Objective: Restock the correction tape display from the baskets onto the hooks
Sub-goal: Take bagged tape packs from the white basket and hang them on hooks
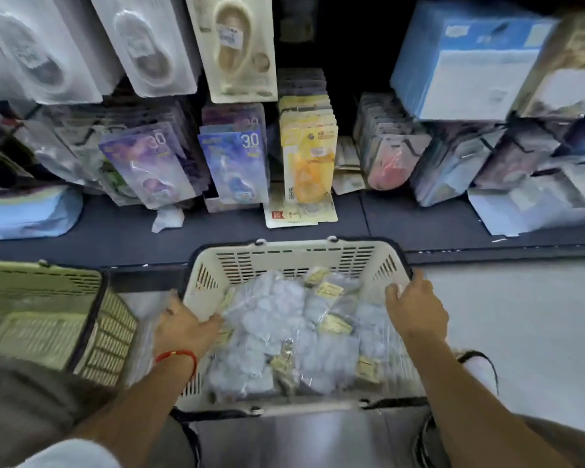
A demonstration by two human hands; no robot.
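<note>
Still at the fetching step: left hand and right hand gripping opposite rims of cream basket, bagged correction tapes inside, below hanging packs. Next: releasing, pinching one bag.

Dim and flat overall, darkest deep in the shelf; heavily blurred throughout, stretched and bent at the edges.
</note>
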